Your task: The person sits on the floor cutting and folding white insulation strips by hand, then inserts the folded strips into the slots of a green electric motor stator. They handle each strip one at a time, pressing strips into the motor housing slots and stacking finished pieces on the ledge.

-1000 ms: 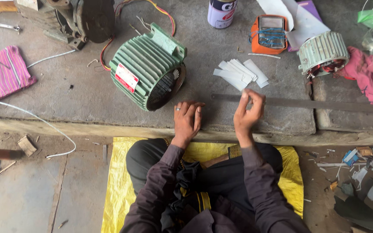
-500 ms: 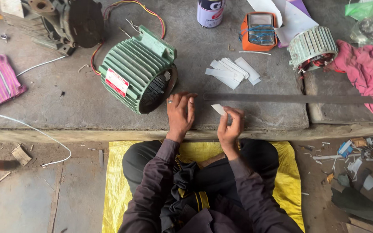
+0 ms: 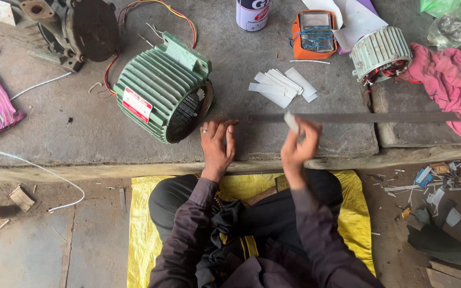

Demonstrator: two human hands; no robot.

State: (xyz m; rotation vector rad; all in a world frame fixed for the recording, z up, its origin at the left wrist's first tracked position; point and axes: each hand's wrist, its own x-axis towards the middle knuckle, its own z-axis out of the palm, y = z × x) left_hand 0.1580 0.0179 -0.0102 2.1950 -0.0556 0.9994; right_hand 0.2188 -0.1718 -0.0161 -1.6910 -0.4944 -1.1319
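Since half a second ago your right hand [image 3: 299, 145] has lifted off the bench [image 3: 305, 58], and its grip now pinches a small white paper strip [image 3: 291, 120] just above the long grey steel ruler [image 3: 348, 117] (the hand is blurred, so the exact finger hold is hard to read). Your left hand [image 3: 217, 141] rests flat, fingers spread, on the concrete beside the green ribbed motor housing [image 3: 158, 88], whose open bore holds dark stator slots. Beyond your right grip lies the loose pile of white paper strips [image 3: 283, 86]; farther off stands a white and dark tin can [image 3: 253, 13], its contents hidden.
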